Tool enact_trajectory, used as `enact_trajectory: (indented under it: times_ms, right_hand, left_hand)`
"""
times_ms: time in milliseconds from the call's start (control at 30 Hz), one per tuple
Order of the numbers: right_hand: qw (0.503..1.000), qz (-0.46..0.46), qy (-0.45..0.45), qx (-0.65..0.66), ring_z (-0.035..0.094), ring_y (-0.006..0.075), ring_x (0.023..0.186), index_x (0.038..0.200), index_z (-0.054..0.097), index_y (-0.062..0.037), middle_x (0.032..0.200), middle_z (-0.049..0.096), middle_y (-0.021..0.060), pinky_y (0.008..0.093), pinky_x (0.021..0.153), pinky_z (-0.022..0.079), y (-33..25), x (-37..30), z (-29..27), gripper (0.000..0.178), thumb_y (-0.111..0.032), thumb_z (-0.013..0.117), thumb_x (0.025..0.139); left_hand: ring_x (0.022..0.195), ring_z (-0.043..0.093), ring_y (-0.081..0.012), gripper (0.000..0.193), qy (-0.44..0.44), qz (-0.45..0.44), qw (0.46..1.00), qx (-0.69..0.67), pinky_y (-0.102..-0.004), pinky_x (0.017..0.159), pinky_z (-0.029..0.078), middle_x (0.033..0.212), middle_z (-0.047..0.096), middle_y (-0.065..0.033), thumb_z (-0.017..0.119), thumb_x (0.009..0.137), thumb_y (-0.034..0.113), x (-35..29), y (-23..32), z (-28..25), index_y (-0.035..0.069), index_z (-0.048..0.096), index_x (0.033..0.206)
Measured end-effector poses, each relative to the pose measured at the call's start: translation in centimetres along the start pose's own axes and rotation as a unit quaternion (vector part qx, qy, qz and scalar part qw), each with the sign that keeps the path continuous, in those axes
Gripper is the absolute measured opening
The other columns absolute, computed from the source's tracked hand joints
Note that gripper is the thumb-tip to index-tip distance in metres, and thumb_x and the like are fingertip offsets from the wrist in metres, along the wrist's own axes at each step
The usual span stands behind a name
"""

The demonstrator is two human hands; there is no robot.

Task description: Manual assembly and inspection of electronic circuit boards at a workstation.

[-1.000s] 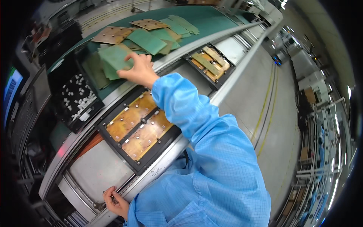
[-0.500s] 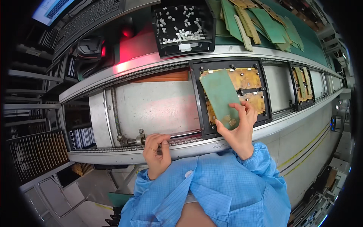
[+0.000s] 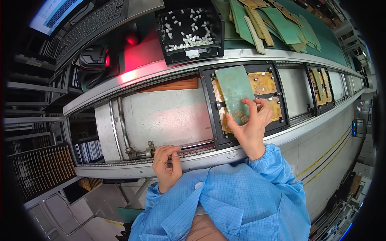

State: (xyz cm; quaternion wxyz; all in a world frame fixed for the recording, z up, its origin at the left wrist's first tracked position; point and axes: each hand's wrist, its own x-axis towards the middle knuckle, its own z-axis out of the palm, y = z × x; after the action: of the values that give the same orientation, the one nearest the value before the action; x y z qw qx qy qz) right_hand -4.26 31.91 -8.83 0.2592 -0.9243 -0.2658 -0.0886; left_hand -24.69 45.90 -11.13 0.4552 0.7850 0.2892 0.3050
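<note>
My right hand [image 3: 254, 126] spans the near end of a long green board [image 3: 232, 86], thumb on its left edge and fingertips at its right. The board lies over the left part of a black frame [image 3: 206, 86] and covers some of the yellow circuit boards [image 3: 263, 83] in it. Whether the green board rests flat or is slightly raised, I cannot tell. At the near metal rail [image 3: 197, 164], my left hand [image 3: 167, 164] is closed loosely, fingers curled and the thumb near the index finger, with nothing visible in it.
A black bin [image 3: 193, 32] with small white parts stands beyond the far rail. To its right lies a pile of green and yellow boards [image 3: 277, 26]. Another black frame [image 3: 320, 86] sits farther right on the conveyor. A scanner [image 3: 93, 58] glows red at the left.
My right hand has turned the green board more upright in the view and moved slightly left with it. The left hand has stayed at the near rail.
</note>
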Motion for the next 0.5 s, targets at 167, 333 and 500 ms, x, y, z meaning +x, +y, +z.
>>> enact_trajectory:
  times_ms: [167,333,500]
  right_hand:
    - [1.0,0.002,-0.001,-0.004,0.04,0.035,0.107,0.115,0.058,-0.0091,0.116,0.044,0.0189,0.0459,0.095,0.03,-0.2,0.5,0.5,0.055,-0.028,0.081,0.069]
    - [0.999,0.009,-0.03,-0.012,0.04,0.042,0.115,0.119,0.056,-0.0102,0.122,0.042,0.0244,0.0501,0.098,0.03,-1.7,0.7,0.2,0.059,-0.032,0.08,0.07]
    - [0.998,0.023,-0.048,-0.03,0.037,0.0416,0.116,0.12,0.052,-0.0078,0.123,0.038,0.0238,0.0512,0.098,0.028,-1.3,0.3,-0.9,0.06,-0.032,0.077,0.072]
  left_hand:
    - [0.081,0.061,-0.0265,0.016,-0.005,0.008,1.0,0.003,-0.0331,0.074,0.049,0.084,0.066,-0.0122,0.058,0.081,-0.008,0.9,-0.5,0.3,0.0,0.067,0.09]
    - [0.075,0.06,-0.0218,0.017,0.003,-0.019,1.0,0.015,-0.0302,0.065,0.048,0.083,0.063,-0.0112,0.056,0.081,-0.008,0.6,0.6,-1.2,0.002,0.068,0.089]
    - [0.073,0.061,-0.0221,0.013,-0.011,0.033,0.999,0.0,-0.0307,0.061,0.049,0.08,0.065,-0.0106,0.06,0.081,-0.005,1.4,-0.1,-0.7,0.003,0.069,0.087]
